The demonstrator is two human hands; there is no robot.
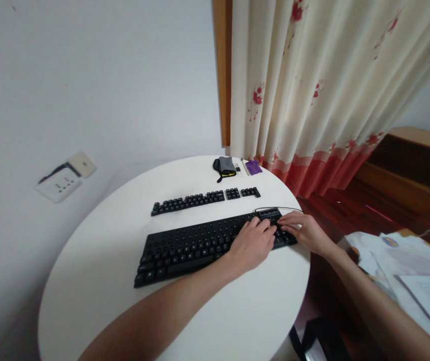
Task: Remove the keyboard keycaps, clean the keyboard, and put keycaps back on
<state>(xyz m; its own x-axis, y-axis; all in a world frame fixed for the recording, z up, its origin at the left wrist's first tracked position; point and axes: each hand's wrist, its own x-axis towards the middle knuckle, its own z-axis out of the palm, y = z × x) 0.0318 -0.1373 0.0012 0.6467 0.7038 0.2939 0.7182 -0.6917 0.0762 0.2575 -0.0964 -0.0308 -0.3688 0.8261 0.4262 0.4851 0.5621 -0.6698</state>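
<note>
A black computer keyboard (pixel 184 245) lies slantwise on the white round table (pixel 98 250). My left hand (pixel 254 243) rests over its right part, fingers stretched out flat across the keys. At the keyboard's right end, my right hand (pixel 305 230) has thumb and fingertips drawn together over the number pad. Whatever sits between those fingertips is too small to make out. Behind the keyboard, loose black keycaps (pixel 188 201) stand in a row, with two shorter groups of keycaps (pixel 233 193) to the right. The keyboard's upper rows look sparse, with small separate studs.
At the table's far edge lie a grey and black pouch (pixel 227 166), a purple cloth (pixel 253 167) and small slim items. A thin black cable (pixel 286 207) runs off the right side. Papers (pixel 425 281) are stacked at right, below a floral curtain (pixel 293 90). A wall socket (pixel 60 185) is left.
</note>
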